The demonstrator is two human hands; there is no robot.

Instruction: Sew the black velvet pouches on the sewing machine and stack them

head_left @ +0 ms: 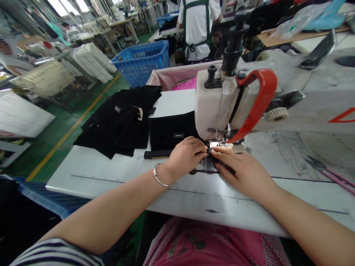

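My left hand (184, 155), a silver bangle on its wrist, is curled with its fingertips pinching a small black piece (208, 150) right under the presser foot (215, 142) of the white sewing machine (216, 103). My right hand (244, 171) lies over a black fabric strip (205, 166), its fingers stretched and pressed together toward the needle. Both hands meet at the foot. A black folded fabric piece (172, 129) with a small label sits just behind my left hand.
A pile of black garments (119, 122) lies at the left of the white table (111, 173). Behind it stand a blue plastic crate (142, 61) and a person in a white shirt and green apron (196, 26). Pink-handled scissors (330, 173) rest at the right.
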